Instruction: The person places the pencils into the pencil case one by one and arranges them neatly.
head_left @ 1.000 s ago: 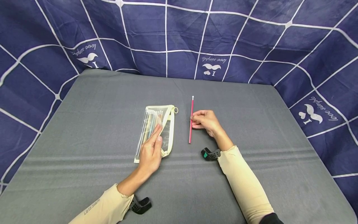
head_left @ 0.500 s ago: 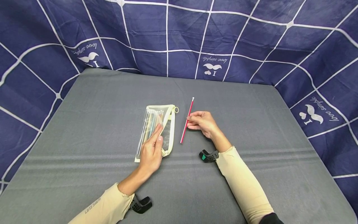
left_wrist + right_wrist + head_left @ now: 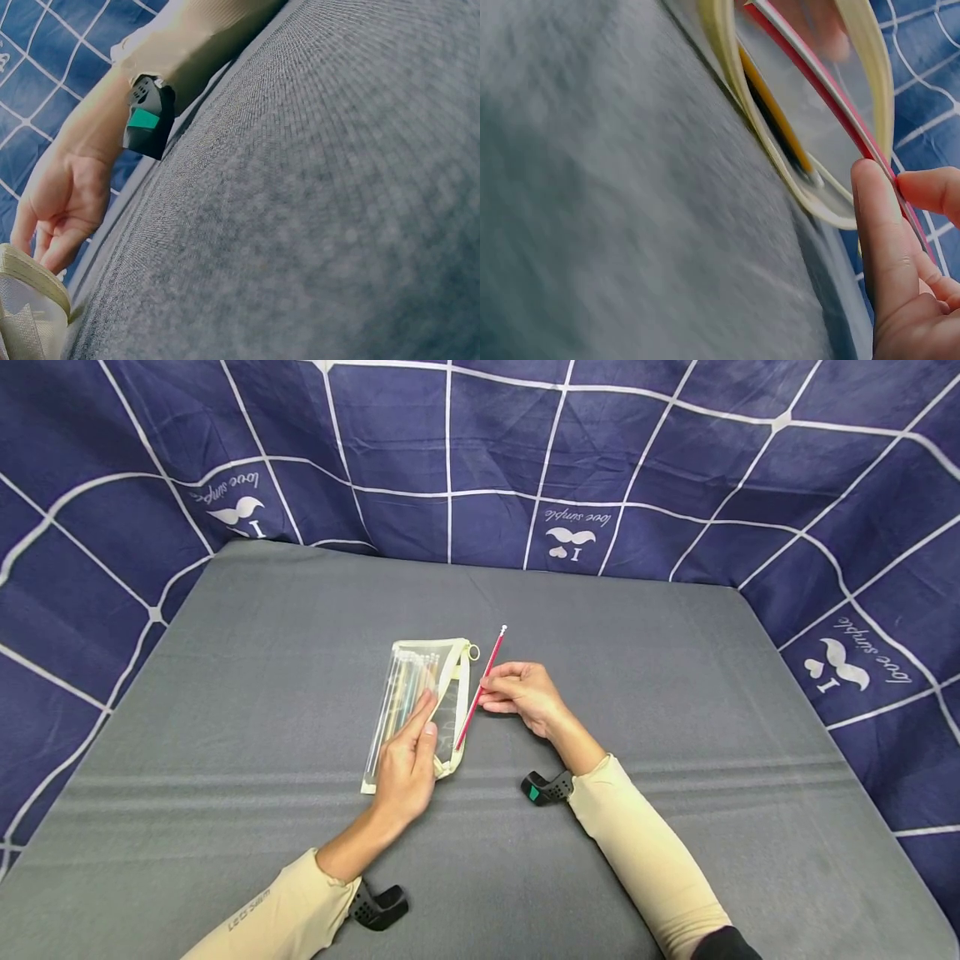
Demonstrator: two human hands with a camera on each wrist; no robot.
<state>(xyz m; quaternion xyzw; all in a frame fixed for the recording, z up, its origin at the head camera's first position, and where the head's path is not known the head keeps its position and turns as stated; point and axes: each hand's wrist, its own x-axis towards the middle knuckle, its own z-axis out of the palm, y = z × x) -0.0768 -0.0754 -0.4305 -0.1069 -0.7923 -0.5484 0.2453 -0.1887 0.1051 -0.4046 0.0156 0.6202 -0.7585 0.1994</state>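
Observation:
In the head view a clear pencil case (image 3: 453, 714) with cream trim lies on the table, its zip side gaping. My left hand (image 3: 405, 768) grips the near edge of its mouth, fingers on top of the clear side and thumb by the opening. My right hand (image 3: 525, 693) pinches a red pencil (image 3: 490, 666) near its middle, white-capped end pointing away. In the right wrist view the pencil's other end overlaps the open mouth, where a yellow pencil (image 3: 772, 109) shows inside. The left wrist view shows my right hand (image 3: 64, 195) beside the case's trim (image 3: 34, 277).
Several pencils (image 3: 408, 681) lie side by side inside the case. A grey cloth (image 3: 637, 652) covers the table, and a blue curtain with white grid lines (image 3: 495, 460) hangs around it. Black straps (image 3: 546, 788) sit at both wrists.
My right hand has carried the red pencil leftward to the case's mouth and tilted it, near end swinging left. The left hand and the case have stayed put.

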